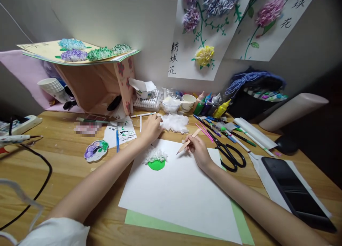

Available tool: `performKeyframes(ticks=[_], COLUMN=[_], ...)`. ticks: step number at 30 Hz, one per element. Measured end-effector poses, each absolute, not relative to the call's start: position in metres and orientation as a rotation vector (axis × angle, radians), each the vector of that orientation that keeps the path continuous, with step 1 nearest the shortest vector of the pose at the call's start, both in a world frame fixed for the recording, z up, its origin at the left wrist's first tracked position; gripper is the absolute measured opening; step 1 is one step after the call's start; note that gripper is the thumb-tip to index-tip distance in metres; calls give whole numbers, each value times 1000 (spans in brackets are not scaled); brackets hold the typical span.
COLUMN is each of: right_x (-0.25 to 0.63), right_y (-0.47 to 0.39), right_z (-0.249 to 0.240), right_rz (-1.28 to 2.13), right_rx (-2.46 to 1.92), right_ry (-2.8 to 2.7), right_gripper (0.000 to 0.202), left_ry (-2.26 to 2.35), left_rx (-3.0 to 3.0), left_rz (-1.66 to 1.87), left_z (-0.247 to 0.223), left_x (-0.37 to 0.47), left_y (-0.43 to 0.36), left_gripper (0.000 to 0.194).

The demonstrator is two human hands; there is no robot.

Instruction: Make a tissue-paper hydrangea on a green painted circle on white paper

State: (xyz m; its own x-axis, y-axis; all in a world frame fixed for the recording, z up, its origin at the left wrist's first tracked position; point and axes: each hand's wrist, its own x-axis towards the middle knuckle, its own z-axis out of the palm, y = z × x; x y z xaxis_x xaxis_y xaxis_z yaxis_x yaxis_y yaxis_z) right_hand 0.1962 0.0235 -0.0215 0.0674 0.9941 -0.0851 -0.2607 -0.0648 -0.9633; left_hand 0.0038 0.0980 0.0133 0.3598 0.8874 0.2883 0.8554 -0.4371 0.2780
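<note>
A white paper sheet (pixel 176 189) lies before me with a bright green round patch (pixel 156 164) on it. Crumpled white tissue bits (pixel 155 155) cover the patch's upper part. My right hand (pixel 199 151) rests over the sheet, closed around a flat wooden stick (pixel 184 145) whose pointed end aims down-left, toward the tissue bits. Beyond the sheet's top edge, my left hand (pixel 152 128) has its fingers bent together at the left side of a loose pile of white tissue pieces (pixel 175 123); anything between its fingertips is hidden.
Black-handled scissors (pixel 229 155) and several pens lie right of the sheet, near a black phone (pixel 291 189). Paint bottles (pixel 221 108) and a bowl (pixel 188 101) stand behind. On the left are a flower-shaped palette (pixel 96 151), blue brushes (pixel 117 141) and a pink box (pixel 91 82).
</note>
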Motion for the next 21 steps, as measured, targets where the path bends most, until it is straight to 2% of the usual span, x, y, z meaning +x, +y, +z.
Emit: performKeyframes(ticks=[5,14,21], right_x=[196,196,198], right_y=[26,22,22], right_z=[-22,-19,-23], right_rz=[1346,1347,1291], right_rx=[-1081,-1082,-1068], right_ry=[-904,-887,-926], right_gripper=[30,28,28], left_ry=[1564,1570,1516], left_rx=[2422,2148,2037], left_rz=[698,908,1021], left_z=[3,0,40], left_x=[6,-4,-19], left_y=[108,109,84], left_gripper=[8,17,23])
